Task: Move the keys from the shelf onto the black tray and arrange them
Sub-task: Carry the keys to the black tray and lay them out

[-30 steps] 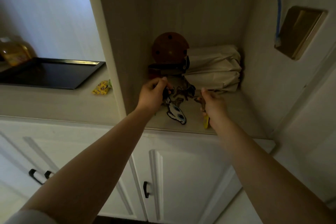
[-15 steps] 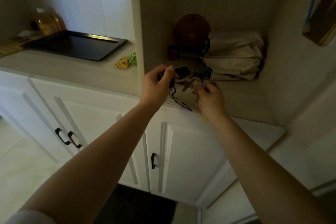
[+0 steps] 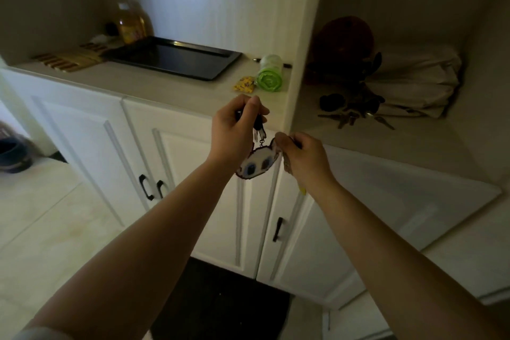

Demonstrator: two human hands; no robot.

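Note:
My left hand [image 3: 237, 127] pinches a bunch of keys [image 3: 259, 130] with a white cat-face charm [image 3: 258, 164] dangling below it, in front of the cupboard doors. My right hand [image 3: 303, 159] is closed on a second set of keys [image 3: 287, 164] with a yellow tag hanging under the wrist. Several more keys [image 3: 350, 116] and a black fob lie on the shelf [image 3: 345, 143] to the right. The black tray [image 3: 171, 56] sits empty on the counter at the upper left.
A green roll [image 3: 269, 77] and a yellow packet [image 3: 244, 84] lie on the counter between the tray and the shelf's side panel [image 3: 300, 63]. A bottle [image 3: 132, 22] and wooden slats stand beside the tray. A folded cloth bag [image 3: 414, 80] and brown round object fill the shelf's back.
Both hands have come out of the shelf towards me and to the left, each carrying keys. The cat charm now hangs free in the air. The view has swung left and back.

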